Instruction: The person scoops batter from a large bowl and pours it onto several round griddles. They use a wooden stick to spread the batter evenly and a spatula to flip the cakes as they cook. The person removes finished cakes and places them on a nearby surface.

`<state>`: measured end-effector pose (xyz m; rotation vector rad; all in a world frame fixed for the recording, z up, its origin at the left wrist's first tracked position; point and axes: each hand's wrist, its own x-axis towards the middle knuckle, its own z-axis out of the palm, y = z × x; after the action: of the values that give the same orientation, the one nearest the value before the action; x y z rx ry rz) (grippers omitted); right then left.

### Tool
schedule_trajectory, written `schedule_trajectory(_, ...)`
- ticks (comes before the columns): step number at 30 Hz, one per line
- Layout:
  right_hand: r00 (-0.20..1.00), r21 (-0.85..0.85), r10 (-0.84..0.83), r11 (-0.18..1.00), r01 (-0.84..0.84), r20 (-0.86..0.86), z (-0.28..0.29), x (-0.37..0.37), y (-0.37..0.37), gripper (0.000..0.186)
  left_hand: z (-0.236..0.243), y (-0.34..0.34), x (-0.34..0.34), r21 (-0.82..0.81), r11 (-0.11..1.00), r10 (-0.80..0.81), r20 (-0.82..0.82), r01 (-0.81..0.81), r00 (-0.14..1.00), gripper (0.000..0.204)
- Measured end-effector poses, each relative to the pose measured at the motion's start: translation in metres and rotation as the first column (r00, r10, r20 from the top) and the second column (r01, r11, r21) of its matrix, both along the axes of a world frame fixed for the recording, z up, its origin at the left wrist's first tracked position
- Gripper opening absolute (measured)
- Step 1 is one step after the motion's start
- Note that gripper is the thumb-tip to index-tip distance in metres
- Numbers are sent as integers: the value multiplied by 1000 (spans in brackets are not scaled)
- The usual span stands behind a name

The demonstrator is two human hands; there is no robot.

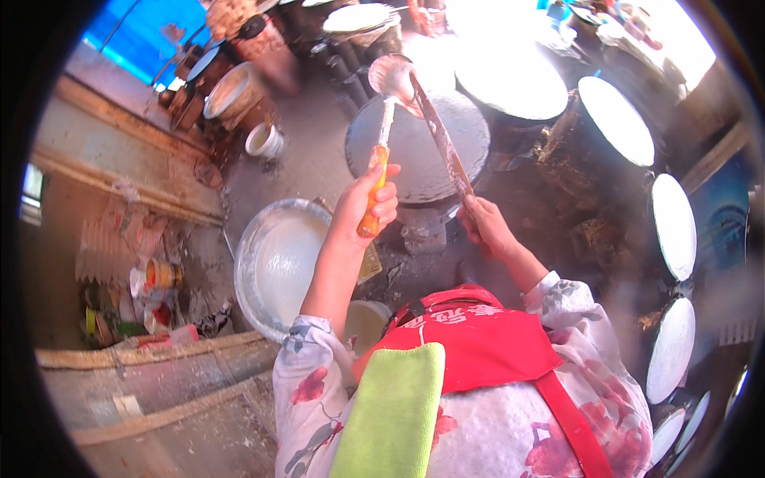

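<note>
My left hand (362,203) is wrapped round the orange handle of a ladle (389,119), its bowl raised over a round grey griddle (414,171). A long, flat, narrow spatula (443,142), smeared with white, is gripped in my right hand (490,227). Its far end meets the ladle's bowl, so the two tools form a peak above the griddle. On my left stands a large basin (245,243) of white liquid. A smaller bucket (374,307) beside it is partly hidden by my left arm.
Large white discs stand in a curve along the right, including one upper disc (617,119) and one lower disc (674,227). A small white bucket (264,141) sits on the floor at the far left. Low boards (159,354) cross the near left, with clutter behind them.
</note>
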<state>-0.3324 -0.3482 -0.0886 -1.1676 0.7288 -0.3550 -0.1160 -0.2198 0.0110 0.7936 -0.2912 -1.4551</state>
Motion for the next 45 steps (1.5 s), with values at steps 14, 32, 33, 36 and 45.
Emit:
schedule_trajectory(14, 841, -445, -226, 896, -20, -492, -55, -65, -81, 29, -115, -157, -14, 219, 889, -216, 975, -401, 54, 35)
schedule_trajectory(32, 785, -721, -255, 617, -317, -564, -42, 2, -116, 36, -93, -111, 13, 186, 816, -243, 970, -547, -33, 40)
schedule_trajectory(33, 760, -695, -227, 615, -373, -609, -41, 11, -112, 37, -95, -110, 14, 192, 817, -249, 968, -544, -33, 40)
schedule_trajectory(36, 827, -772, -131, 462, -437, -547, -45, 39, -96, 38, -101, -107, 18, 211, 809, -266, 964, -548, -22, 39)
schedule_trajectory(45, 786, -736, -145, 484, -473, -600, -37, 42, -118, 32, -120, -65, 43, 292, 726, -238, 956, -623, 171, 34)
